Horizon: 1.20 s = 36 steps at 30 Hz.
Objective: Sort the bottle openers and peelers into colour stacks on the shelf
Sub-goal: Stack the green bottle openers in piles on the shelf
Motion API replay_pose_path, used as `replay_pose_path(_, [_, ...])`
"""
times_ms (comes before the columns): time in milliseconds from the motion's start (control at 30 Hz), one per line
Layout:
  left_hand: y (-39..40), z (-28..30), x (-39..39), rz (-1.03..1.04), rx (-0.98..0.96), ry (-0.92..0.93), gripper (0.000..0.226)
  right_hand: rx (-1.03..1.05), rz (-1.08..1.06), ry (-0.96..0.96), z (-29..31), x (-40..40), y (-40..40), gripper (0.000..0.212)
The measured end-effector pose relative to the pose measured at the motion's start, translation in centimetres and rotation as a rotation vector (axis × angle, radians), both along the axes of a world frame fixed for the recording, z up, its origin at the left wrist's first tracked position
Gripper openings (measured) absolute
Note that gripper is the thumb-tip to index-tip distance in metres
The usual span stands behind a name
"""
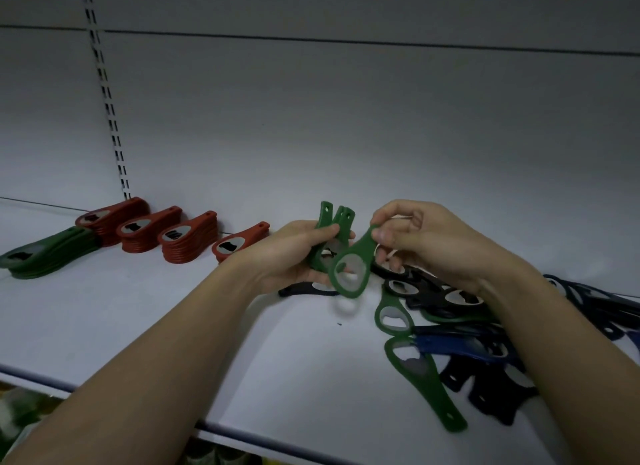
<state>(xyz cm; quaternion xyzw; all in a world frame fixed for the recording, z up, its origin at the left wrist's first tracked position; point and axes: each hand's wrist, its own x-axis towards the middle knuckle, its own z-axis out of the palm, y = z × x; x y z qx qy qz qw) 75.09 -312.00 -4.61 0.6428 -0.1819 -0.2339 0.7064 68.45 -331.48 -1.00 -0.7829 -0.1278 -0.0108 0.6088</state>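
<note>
My left hand grips a small bunch of green bottle openers, their handles pointing up. My right hand pinches the handle of a single green opener, which hangs ring-down just right of the bunch. Under and right of my hands lies a mixed pile of green, black and blue openers on the white shelf. One long green opener lies at the pile's front. Along the back left stand several red stacks and a green stack.
The shelf's front edge runs diagonally across the lower left, with blurred goods below it. A slotted upright rises on the white back panel behind the red stacks. Bare shelf surface lies between the stacks and the pile.
</note>
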Motion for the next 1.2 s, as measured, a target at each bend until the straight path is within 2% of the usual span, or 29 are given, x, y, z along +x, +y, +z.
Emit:
replay_pose_path(167, [-0.1, 0.1, -0.5, -0.078, 0.024, -0.028, 0.029, 0.189, -0.123, -0.048, -0.3, 0.6, -0.4, 0.011])
replay_pose_path(300, [-0.4, 0.4, -1.3, -0.213, 0.021, -0.014, 0.042, 0.175, -0.196, -0.066, -0.9, 1.0, 0.0, 0.012])
replay_pose_path(467, [-0.4, 0.2, -0.9, -0.135, 0.004, -0.074, 0.032, 0.182, -0.263, -0.063, -0.8, 1.1, 0.1, 0.019])
replay_pose_path(533, [-0.3, 0.1, -0.5, -0.063, -0.018, -0.086, 0.028, -0.022, -0.251, -0.069, -0.6, 0.8, -0.5, 0.015])
replay_pose_path(633, [-0.2, -0.1, -0.1, 0.054, 0.002, -0.136, 0.024, -0.602, -0.216, -0.168, -0.8, 0.6, -1.2, 0.007])
replay_pose_path(700, [-0.3, -0.3, 0.1, 0.134, 0.073, -0.222, 0.022, -0.853, -0.172, -0.191, -1.0, 0.7, -1.2, 0.006])
replay_pose_path(800, [-0.3, -0.3, 0.1, 0.169, 0.068, -0.262, 0.019, -0.932, -0.058, -0.056, -1.1, 0.8, -1.2, 0.009])
replay_pose_path(933, [-0.4, -0.2, -0.1, 0.166, 0.056, -0.292, 0.019, -1.038, -0.011, 0.102, -1.3, 0.5, -1.4, 0.026])
replay_pose_path(1000, [-0.4, -0.2, -0.1, 0.169, 0.063, -0.293, 0.020, -1.036, -0.039, 0.087, -1.6, 0.6, -1.2, 0.030])
replay_pose_path(1200, [-0.5, -0.2, -0.2, 0.174, 0.071, -0.288, 0.021, -0.988, -0.074, -0.113, -2.8, 0.9, 1.1, 0.040])
